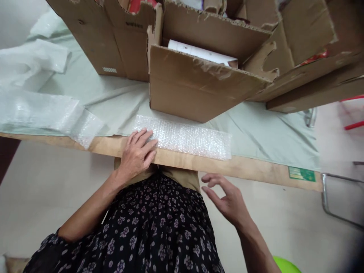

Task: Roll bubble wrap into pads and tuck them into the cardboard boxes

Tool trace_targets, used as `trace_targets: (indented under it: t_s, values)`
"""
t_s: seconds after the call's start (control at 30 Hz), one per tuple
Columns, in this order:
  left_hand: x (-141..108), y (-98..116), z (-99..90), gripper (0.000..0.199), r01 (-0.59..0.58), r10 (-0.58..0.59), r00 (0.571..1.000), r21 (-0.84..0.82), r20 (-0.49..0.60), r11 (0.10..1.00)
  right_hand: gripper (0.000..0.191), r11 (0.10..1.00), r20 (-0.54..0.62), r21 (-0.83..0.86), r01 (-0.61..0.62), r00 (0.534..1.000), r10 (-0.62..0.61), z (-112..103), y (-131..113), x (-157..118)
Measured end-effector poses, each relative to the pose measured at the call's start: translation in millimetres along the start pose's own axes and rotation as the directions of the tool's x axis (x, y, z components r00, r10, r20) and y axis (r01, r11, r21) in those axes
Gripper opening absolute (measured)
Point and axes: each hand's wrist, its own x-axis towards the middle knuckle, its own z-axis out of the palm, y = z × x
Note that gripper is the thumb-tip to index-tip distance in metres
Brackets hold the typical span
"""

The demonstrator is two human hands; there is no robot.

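Note:
A flat strip of clear bubble wrap (pixel 190 139) lies along the front edge of the table. My left hand (pixel 138 151) rests at the strip's left end and on the wooden edge, palm down with its fingers spread, gripping nothing. Off the table's front edge, to the right, my right hand (pixel 226 195) hangs in the air with curled fingers; a gap shows between thumb and fingers, and nothing is between them.
Cardboard boxes (pixel 199 87) stand behind the strip, one with a white item (pixel 199 52) inside. More bubble wrap (pixel 42 110) lies on the left of the green cloth (pixel 264 132). The wooden table edge (pixel 256 170) runs across. A metal frame (pixel 338 214) stands at the right.

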Motion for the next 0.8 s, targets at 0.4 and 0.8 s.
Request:
trace_targets:
  t_s: [0.4,0.8]
  values:
    - [-12.3,30.2,-7.8,0.034,-0.120,0.084,0.977,-0.183,-0.195,0.976,0.032,0.982,-0.114,0.038,-0.185,0.976,0.188,41.0,-10.6,-20.0]
    - [-52.3,67.8,6.4,0.036,-0.060,0.307,0.903,-0.618,0.302,0.784,0.028,0.903,0.205,0.391,-0.181,0.973,0.106,35.8,7.8,-25.3]
